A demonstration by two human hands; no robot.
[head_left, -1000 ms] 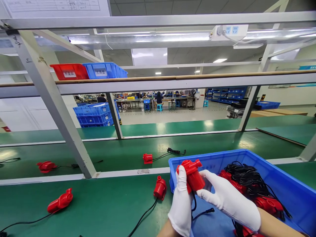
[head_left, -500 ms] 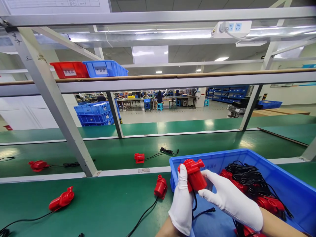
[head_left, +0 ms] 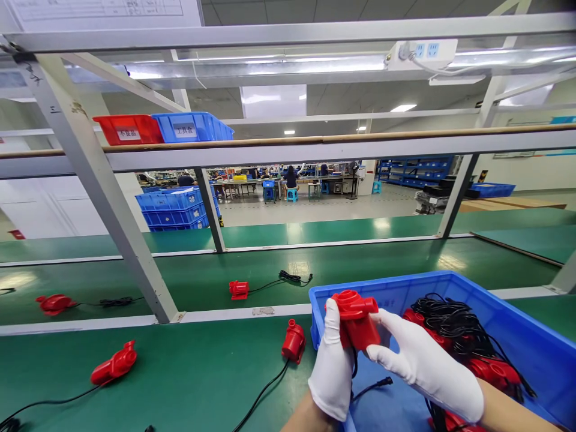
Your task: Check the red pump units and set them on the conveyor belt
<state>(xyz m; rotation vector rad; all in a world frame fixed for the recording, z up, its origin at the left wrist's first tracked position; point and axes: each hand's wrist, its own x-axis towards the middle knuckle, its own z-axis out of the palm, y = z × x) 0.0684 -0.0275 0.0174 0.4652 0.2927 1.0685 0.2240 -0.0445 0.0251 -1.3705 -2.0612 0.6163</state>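
Note:
A red water pump (head_left: 359, 324) with a round top and a side spout is held up over the near left part of the blue bin (head_left: 382, 285). My left hand (head_left: 332, 366), in a white glove, is closed around its left side, thumb up against the top. My right hand (head_left: 427, 366), also gloved, grips the pump's lower right side between thumb and fingers. A black cable (head_left: 373, 387) hangs below the pump, its plug end over the bin floor. More red pumps (head_left: 492, 372) with bundled black cables (head_left: 450, 324) lie in the bin's right half.
On the near green surface lie a red pump (head_left: 293, 342) beside the bin and another pump (head_left: 114, 364) farther left. The belt behind carries two pumps (head_left: 238, 290). A slanted metal post (head_left: 103, 198) stands left; a shelf above holds red (head_left: 128, 129) and blue boxes (head_left: 193, 127).
The held pump has turned slightly in my hands, its spout now pointing more to the right. Pumps on the belt behind have shifted left. Both hands keep nearly the same place.

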